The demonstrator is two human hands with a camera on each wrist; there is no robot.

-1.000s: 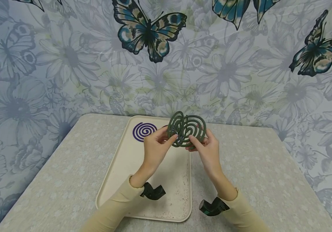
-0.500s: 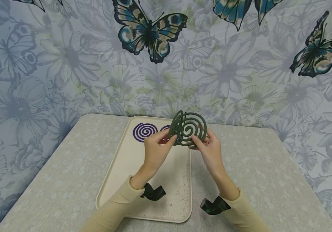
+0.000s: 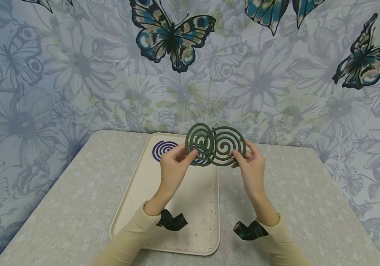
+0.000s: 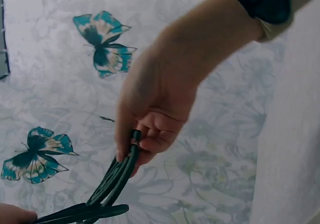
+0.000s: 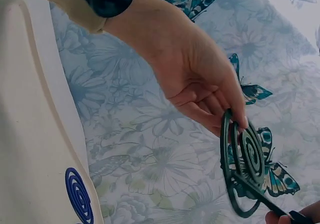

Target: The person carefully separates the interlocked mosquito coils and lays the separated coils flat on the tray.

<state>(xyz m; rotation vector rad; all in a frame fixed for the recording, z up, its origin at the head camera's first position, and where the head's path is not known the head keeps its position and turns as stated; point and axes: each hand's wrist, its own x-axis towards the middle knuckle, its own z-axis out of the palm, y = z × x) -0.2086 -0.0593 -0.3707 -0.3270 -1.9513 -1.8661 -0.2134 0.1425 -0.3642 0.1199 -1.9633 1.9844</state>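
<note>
Two dark green mosquito coils are held up in front of the tray, facing the head camera, their edges overlapping in the middle. My left hand (image 3: 174, 168) pinches the left coil (image 3: 201, 142) at its lower side, thumb in front and fingers behind. The right coil (image 3: 224, 146) is pinched between thumb and fingers of my right hand (image 3: 253, 170). From the left wrist, that hand's coil (image 4: 116, 179) appears nearly edge-on, meeting the other one near the bottom. In the right wrist view the spiral of the right-hand coil (image 5: 252, 156) hangs below my thumb.
A cream tray (image 3: 163, 221) lies on the table (image 3: 293, 192), with brown specks at its lower right. On its far end rests a purple coil (image 3: 164, 149); another purple coil (image 3: 199, 161) is partly hidden behind the left green one. A butterfly-print cloth (image 3: 259, 92) hangs behind.
Both hands have drawn apart, the right one farther. The green coils, bunched together and angled before, now spread side by side with only a narrow overlap.
</note>
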